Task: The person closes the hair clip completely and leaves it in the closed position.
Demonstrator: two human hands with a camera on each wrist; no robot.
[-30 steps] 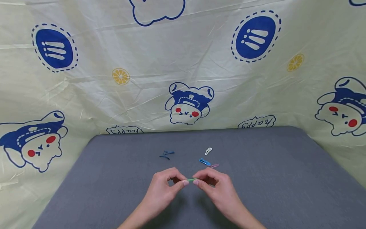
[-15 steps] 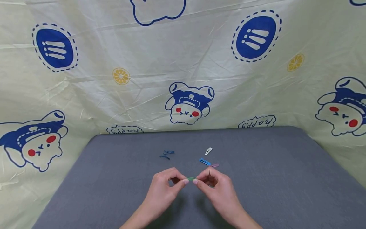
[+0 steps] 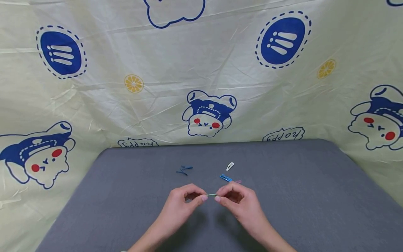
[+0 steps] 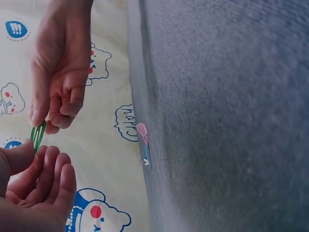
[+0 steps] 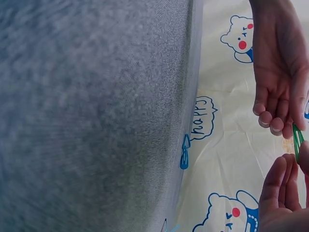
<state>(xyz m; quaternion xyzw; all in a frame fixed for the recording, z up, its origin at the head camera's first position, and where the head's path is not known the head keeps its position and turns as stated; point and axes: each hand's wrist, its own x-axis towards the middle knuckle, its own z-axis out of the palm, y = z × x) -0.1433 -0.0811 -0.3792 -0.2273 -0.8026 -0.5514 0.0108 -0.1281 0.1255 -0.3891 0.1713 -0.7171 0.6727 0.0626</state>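
Observation:
A green snap hair clip (image 3: 212, 195) is held in the air above the table, between both hands. My left hand (image 3: 180, 210) pinches its left end between thumb and index finger. Thumb and index finger of my right hand (image 3: 245, 206) pinch the other end. In the head view the clip shows as a thin, slightly arched line. Its slotted shape is plain in the left wrist view, where the green clip (image 4: 38, 136) spans both sets of fingertips. The right wrist view shows the clip (image 5: 298, 140) near the right edge, its ends partly covered by fingers.
On the grey table (image 3: 132, 196), beyond the hands, lie a white hair clip (image 3: 230, 166), a blue one (image 3: 225, 177) and a pink one (image 3: 238, 181), partly hidden behind the right hand. Dark blue clips (image 3: 184, 169) lie farther left. A printed cloth (image 3: 163, 115) hangs behind.
The green clip has turned from a flatter view to nearly edge-on and has risen slightly. My right hand has shifted a little rightward; my left hand has hardly moved.

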